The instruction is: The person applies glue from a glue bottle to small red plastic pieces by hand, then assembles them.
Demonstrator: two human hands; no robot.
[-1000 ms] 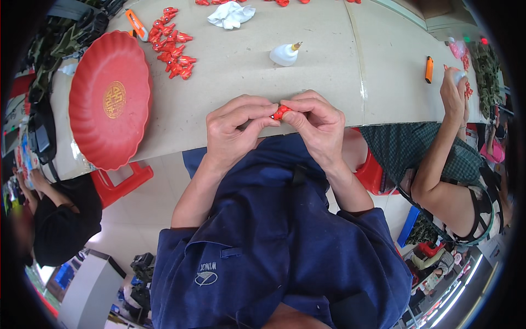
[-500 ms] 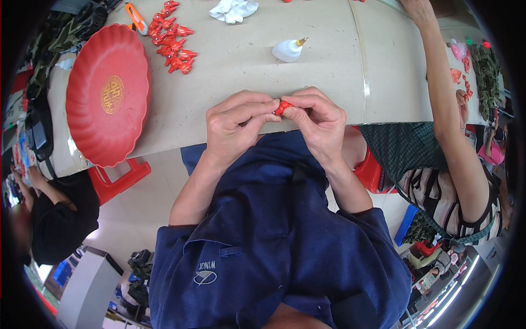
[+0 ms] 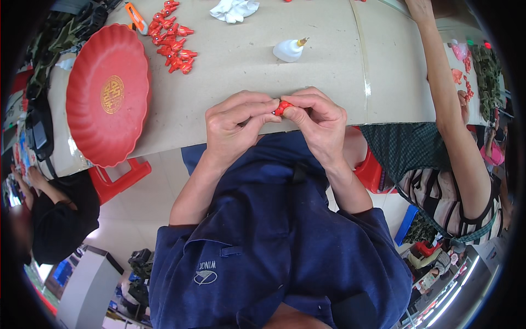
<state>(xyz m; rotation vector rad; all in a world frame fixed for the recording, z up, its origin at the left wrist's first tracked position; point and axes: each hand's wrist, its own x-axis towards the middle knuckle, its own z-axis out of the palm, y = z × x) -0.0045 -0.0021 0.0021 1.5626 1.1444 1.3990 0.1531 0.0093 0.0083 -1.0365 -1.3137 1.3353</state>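
Just above the table's near edge, a small red figurine (image 3: 283, 107) is pinched between my two hands. My left hand (image 3: 236, 119) grips its left end between thumb and fingertips, where a dark spot shows. My right hand (image 3: 318, 120) holds the right end between thumb and forefinger. Fingertips cover much of the piece, so its full shape is hidden. Beyond my hands lies a white squeeze bottle (image 3: 287, 51) with a thin yellowish tip. Several similar red figurines (image 3: 174, 44) lie in a loose cluster toward the far left.
A large red scalloped tray (image 3: 90, 118) rests at the table's left. Behind it lies an orange utility knife (image 3: 136, 18); crumpled white tissue (image 3: 234, 10) sits at the back. A co-worker's arm (image 3: 446, 88) reaches across on the right. Red stools (image 3: 121, 180) flank me.
My hands and the red figurine stay nearly still. At the right, the co-worker's arm has shifted slightly.
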